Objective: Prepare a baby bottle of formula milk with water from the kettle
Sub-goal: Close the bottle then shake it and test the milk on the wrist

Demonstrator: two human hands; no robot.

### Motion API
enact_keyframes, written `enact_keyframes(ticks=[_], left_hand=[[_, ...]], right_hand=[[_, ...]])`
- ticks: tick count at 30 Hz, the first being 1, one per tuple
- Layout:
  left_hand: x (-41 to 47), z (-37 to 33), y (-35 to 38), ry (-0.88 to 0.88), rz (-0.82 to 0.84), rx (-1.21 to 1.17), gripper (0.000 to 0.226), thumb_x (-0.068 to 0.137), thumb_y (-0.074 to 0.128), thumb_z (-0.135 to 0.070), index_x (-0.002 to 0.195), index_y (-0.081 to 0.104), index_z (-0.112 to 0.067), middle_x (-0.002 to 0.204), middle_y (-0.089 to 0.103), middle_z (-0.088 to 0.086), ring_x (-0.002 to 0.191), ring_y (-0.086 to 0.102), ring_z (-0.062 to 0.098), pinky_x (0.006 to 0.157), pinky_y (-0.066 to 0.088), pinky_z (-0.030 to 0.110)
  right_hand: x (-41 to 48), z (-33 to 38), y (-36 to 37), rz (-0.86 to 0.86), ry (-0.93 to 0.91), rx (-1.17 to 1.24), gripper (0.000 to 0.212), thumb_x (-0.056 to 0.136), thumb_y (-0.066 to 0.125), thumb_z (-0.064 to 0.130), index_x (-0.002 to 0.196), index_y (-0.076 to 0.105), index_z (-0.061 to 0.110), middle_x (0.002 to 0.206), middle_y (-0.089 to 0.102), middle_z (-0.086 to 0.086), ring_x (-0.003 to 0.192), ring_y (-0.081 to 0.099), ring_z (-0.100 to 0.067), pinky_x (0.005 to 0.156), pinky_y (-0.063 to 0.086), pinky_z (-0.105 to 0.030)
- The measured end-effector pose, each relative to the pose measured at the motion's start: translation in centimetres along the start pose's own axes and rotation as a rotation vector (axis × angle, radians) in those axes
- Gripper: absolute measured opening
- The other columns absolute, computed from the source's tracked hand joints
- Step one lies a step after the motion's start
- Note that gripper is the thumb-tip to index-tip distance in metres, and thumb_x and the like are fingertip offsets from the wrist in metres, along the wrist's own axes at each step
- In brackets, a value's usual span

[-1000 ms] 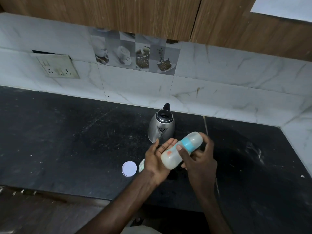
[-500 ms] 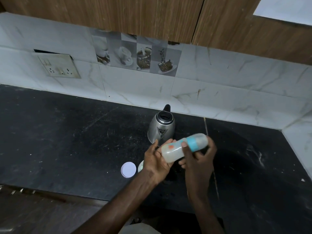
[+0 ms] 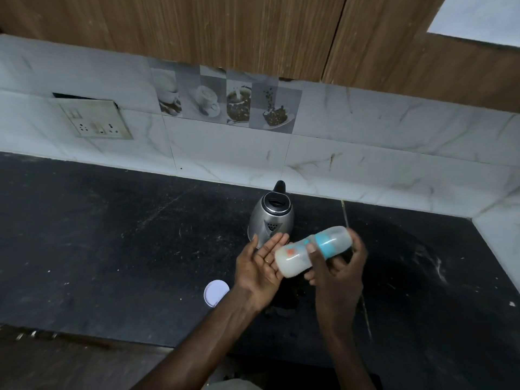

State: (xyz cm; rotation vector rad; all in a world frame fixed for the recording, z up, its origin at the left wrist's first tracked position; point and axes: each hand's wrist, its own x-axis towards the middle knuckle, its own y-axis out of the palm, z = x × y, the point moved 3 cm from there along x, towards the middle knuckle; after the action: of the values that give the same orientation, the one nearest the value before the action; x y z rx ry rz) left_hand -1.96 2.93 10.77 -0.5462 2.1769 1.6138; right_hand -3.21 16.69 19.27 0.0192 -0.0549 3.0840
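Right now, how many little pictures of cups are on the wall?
4, side by side in a row on the wall tiles under the wooden cabinet: first, second, third and fourth. None looks hidden.

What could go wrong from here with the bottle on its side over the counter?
1. The baby bottle lies nearly flat, gripped only by the right hand; the left hand is open at its base, so it could slip and drop.
2. If the blue collar is not tight, milk may leak.
3. The kettle stands just behind the hands; a wide shake might hit it.
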Motion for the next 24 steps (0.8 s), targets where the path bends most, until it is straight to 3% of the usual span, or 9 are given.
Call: enact_keyframes(ticks=[2, 6, 12, 16, 21, 24], left_hand=[[0.0, -0.2, -0.1, 0.000, -0.010, 0.016, 0.058, 0.102, 0.052, -0.046, 0.136, 0.065, -0.001, 0.138, 0.069, 0.014, 0.134, 0.061, 0.031, 0.123, 0.037, 0.046], [0.1, -0.3, 0.4, -0.036, 0.015, -0.054, 0.056, 0.103, 0.052, -0.043, 0.134, 0.065, 0.002, 0.137, 0.069, 0.018, 0.135, 0.059, 0.037, 0.121, 0.038, 0.052], [0.3, -0.5, 0.2, -0.020, 0.001, 0.028, 0.059, 0.101, 0.052, -0.046, 0.139, 0.063, -0.002, 0.137, 0.070, 0.012, 0.136, 0.059, 0.029, 0.123, 0.036, 0.043], [0.5, -0.7, 0.0, -0.051, 0.015, -0.021, 0.058, 0.102, 0.052, -0.045, 0.137, 0.064, 0.000, 0.137, 0.069, 0.016, 0.134, 0.060, 0.034, 0.122, 0.037, 0.051], [0.1, -1.2, -0.2, -0.017, -0.011, 0.019, 0.057, 0.102, 0.051, -0.046, 0.138, 0.064, -0.004, 0.137, 0.070, 0.012, 0.131, 0.063, 0.027, 0.114, 0.046, 0.040], [-0.1, -1.1, -0.6, -0.037, -0.015, -0.022, 0.057, 0.102, 0.052, -0.045, 0.138, 0.063, -0.002, 0.136, 0.070, 0.014, 0.133, 0.062, 0.032, 0.116, 0.044, 0.047]], right_hand=[[0.3, 0.0, 0.2, -0.024, -0.004, 0.013, 0.073, 0.088, 0.083, 0.027, 0.147, 0.041, 0.039, 0.110, 0.078, 0.001, 0.081, 0.078, -0.020, 0.060, 0.061, -0.026], [-0.2, -0.9, 1.5, 0.167, -0.001, -0.125, 0.076, 0.082, 0.088, 0.032, 0.143, 0.044, 0.046, 0.110, 0.078, 0.005, 0.084, 0.079, -0.017, 0.064, 0.063, -0.028], [0.6, -0.2, 0.4, -0.082, 0.011, 0.019, 0.074, 0.086, 0.084, 0.030, 0.146, 0.042, 0.041, 0.119, 0.076, -0.001, 0.095, 0.078, -0.024, 0.066, 0.065, -0.030], [-0.2, -0.7, 1.6, 0.127, 0.019, -0.119, 0.073, 0.082, 0.089, 0.028, 0.140, 0.047, 0.044, 0.107, 0.079, 0.006, 0.082, 0.079, -0.016, 0.060, 0.061, -0.027], [1.0, 0.1, 0.3, -0.106, 0.005, -0.010, 0.071, 0.088, 0.082, 0.031, 0.146, 0.043, 0.036, 0.113, 0.077, 0.000, 0.081, 0.078, -0.025, 0.058, 0.061, -0.025], [0.5, -0.4, 1.4, 0.065, 0.007, -0.125, 0.070, 0.086, 0.084, 0.032, 0.143, 0.045, 0.038, 0.103, 0.079, 0.002, 0.069, 0.076, -0.019, 0.056, 0.059, -0.025]])
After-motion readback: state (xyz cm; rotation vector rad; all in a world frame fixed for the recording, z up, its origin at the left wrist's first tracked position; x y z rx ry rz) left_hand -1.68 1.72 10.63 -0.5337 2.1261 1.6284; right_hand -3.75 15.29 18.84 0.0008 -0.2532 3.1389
